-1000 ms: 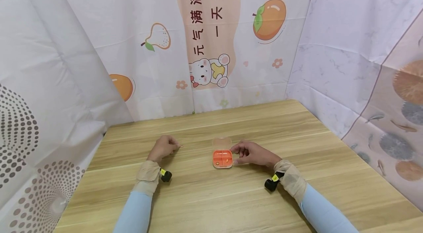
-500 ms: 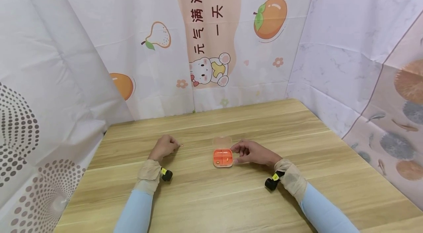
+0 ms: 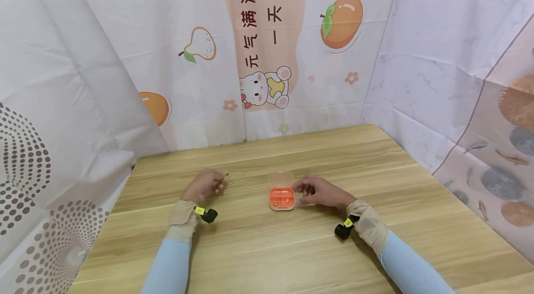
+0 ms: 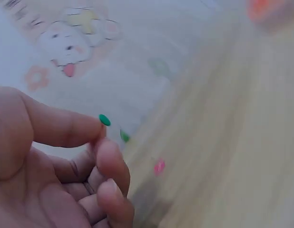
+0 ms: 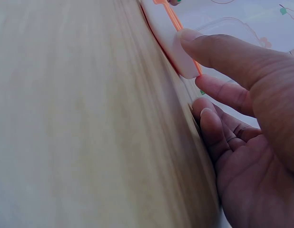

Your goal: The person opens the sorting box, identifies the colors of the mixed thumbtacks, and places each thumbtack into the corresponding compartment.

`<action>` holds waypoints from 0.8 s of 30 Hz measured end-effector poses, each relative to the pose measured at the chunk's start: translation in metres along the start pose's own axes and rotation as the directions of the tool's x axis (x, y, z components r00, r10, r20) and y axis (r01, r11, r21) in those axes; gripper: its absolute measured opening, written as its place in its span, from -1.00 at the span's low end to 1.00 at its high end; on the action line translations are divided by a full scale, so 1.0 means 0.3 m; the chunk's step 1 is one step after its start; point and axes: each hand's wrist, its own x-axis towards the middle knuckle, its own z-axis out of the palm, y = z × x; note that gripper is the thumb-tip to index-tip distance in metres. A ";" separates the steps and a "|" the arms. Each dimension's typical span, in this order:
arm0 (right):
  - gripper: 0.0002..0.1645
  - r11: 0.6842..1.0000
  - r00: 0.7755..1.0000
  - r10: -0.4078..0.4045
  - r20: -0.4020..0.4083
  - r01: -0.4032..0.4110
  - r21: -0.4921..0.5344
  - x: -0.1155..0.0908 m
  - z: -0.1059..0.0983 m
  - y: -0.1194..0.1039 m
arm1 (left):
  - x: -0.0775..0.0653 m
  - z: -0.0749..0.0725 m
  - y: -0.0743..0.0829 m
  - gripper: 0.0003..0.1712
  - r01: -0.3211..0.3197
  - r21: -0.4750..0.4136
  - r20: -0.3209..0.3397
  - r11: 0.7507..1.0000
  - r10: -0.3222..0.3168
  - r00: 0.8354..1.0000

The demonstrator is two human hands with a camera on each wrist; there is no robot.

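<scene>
Between thumb and forefinger, my left hand [image 3: 203,183] pinches a small green oval pill-like piece [image 4: 104,119], raised a little over the table. Just beyond those fingers, a tiny pink piece [image 4: 159,166] lies on the wood. An orange pill box [image 3: 282,198] with several compartments stands open at mid-table, its clear lid [image 3: 281,178] folded back. Two of its front compartments each contain a small piece. My right hand [image 3: 321,192] holds the box by its right side, thumb [image 5: 204,45] on the orange rim and forefinger at the corner; its other fingers are curled.
The wood-grain table [image 3: 258,252] ends at the back against a white printed curtain [image 3: 200,113]. More fabric hangs to the left and right. A small black camera [image 3: 207,214] is strapped at the left wrist, another camera [image 3: 344,230] at the right.
The left hand has lifted and turned from the tabletop, bringing the green piece up into view. The pink piece stays on the table. The right hand and pill box keep their place.
</scene>
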 end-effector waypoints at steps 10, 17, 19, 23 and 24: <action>-0.45 1.000 1.000 -0.009 0.007 0.010 -0.013 0.008 -0.001 0.030 | 0.000 -0.019 -0.001 -0.73 0.071 -0.332 0.227 0.941 0.006 0.974; -0.47 1.000 1.000 -0.009 0.003 0.009 -0.019 0.012 -0.002 0.037 | 0.001 -0.018 -0.006 -0.74 0.079 -0.361 0.292 0.929 0.032 0.956; -0.48 1.000 1.000 -0.012 0.002 0.012 -0.013 0.012 -0.001 0.039 | 0.001 -0.014 -0.007 -0.74 0.077 -0.348 0.280 0.935 0.025 0.960; -0.48 1.000 1.000 -0.016 0.004 0.016 -0.010 0.010 0.000 0.040 | 0.005 -0.002 -0.007 -0.81 0.046 -0.274 0.216 0.961 0.015 0.976; -0.48 1.000 1.000 -0.016 0.004 0.016 -0.011 0.010 0.001 0.041 | 0.006 0.003 -0.006 -0.83 0.033 -0.240 0.197 0.970 0.015 0.980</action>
